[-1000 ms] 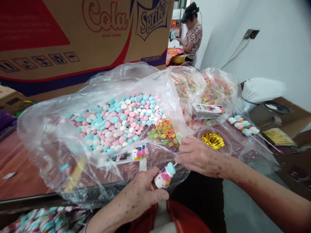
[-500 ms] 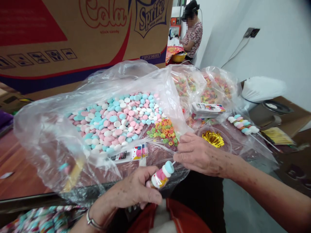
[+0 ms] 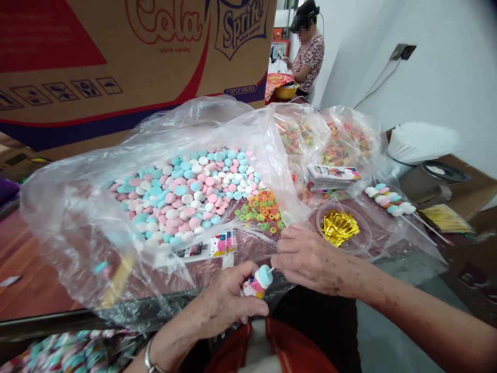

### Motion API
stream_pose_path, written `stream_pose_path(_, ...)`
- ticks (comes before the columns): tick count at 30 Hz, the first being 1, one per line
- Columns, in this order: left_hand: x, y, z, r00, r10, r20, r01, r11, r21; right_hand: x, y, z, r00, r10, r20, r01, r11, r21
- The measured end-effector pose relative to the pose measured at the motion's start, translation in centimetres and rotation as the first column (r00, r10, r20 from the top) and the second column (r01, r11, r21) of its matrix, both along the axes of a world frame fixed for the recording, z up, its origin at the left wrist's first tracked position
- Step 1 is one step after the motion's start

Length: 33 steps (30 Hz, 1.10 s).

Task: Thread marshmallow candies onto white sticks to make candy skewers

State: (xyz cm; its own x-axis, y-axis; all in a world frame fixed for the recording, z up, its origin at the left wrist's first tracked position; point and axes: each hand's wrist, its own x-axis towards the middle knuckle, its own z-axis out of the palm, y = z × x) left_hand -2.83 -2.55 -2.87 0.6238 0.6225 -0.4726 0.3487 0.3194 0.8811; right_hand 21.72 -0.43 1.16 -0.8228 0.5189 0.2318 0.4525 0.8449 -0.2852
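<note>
My left hand is closed round a candy skewer with white, pink and blue pieces in a printed wrapper. The thin stick end of the skewer points at my right hand, whose fingers are pinched on it. Both hands hover at the near edge of a big clear plastic bag holding pink, blue and white marshmallow discs. A small heap of coloured ring candies lies just above my right hand.
A large cardboard box stands behind the bag. To the right are bags of ring candy, a stack of printed cards, a gold foil cup in a clear lid, a finished skewer. Another person sits far back.
My left hand has pulled the wrapped skewer slightly down and left, toward me. My right hand has shifted a little lower with the stick end. The bag and candies have not moved.
</note>
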Motion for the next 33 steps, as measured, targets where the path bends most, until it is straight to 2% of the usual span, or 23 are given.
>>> stream_pose_path(8, -0.9, -0.2, 0.6, 0.997, 0.015, -0.080, -0.012, 0.999, 0.033, 0.5, 0.7, 0.2, 0.999, -0.034, -0.035, 0.034, 0.999, 0.002)
stream_pose_path(11, -1.1, 0.0, 0.9, 0.993, 0.019, -0.121, 0.000, 0.987, 0.158, 0.4, 0.6, 0.4, 1.000, 0.003, -0.019, -0.003, 1.000, 0.026)
stream_pose_path(14, -1.0, 0.2, 1.0, 0.986, 0.009, -0.165, 0.050, 0.937, 0.347, 0.0, 0.5, 0.6, 0.999, 0.038, 0.019, -0.040, 0.997, 0.064)
stream_pose_path(16, -0.8, 0.2, 1.0, 0.985, -0.009, -0.174, 0.077, 0.919, 0.386, -0.4, 0.4, 0.7, 0.997, 0.056, 0.047, -0.060, 0.995, 0.078)
stream_pose_path(21, -0.1, 0.0, 0.6, 0.988, -0.034, -0.153, 0.080, 0.947, 0.311, -1.3, -0.1, 0.3, 0.991, 0.084, 0.106, -0.089, 0.995, 0.049)
stream_pose_path(26, 0.3, -0.3, 0.6, 0.994, -0.014, -0.111, 0.042, 0.966, 0.254, -1.6, -0.1, -0.4, 0.995, 0.042, 0.088, -0.042, 0.999, 0.005)
stream_pose_path(30, -0.1, -0.4, 0.7, 0.998, -0.036, -0.053, 0.040, 0.997, 0.065, -1.1, 0.6, -0.1, 0.998, 0.031, 0.053, -0.030, 0.999, -0.017)
stream_pose_path(33, -0.7, -0.2, 0.9, 0.996, -0.090, -0.001, 0.090, 0.991, -0.100, -0.7, 0.9, 0.1, 0.999, 0.034, 0.022, -0.034, 0.999, -0.026)
